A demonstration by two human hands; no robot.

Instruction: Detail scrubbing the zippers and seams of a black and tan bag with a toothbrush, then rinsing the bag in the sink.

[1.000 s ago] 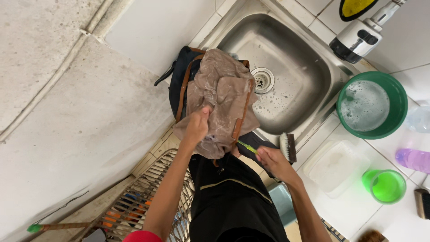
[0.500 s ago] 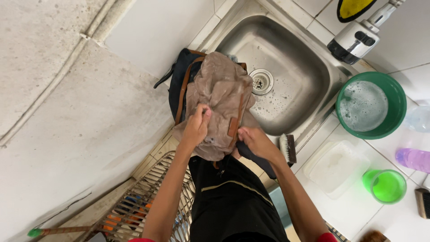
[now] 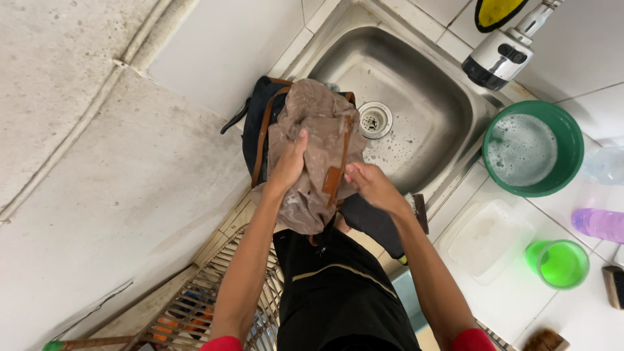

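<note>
While your left hand (image 3: 289, 166) and right hand (image 3: 367, 185) grip the wet brown bag (image 3: 318, 136) at frame centre, it may slip into the sink (image 3: 429, 97).

You look down on a steel sink (image 3: 422, 84) with a round drain (image 3: 374, 119). A green basin (image 3: 533, 148) of soapy water sits beside it on the tiled desk (image 3: 585, 305), near a clear plastic tub (image 3: 489, 239), a green cup (image 3: 559, 264) and a purple bottle (image 3: 599, 224).
</note>
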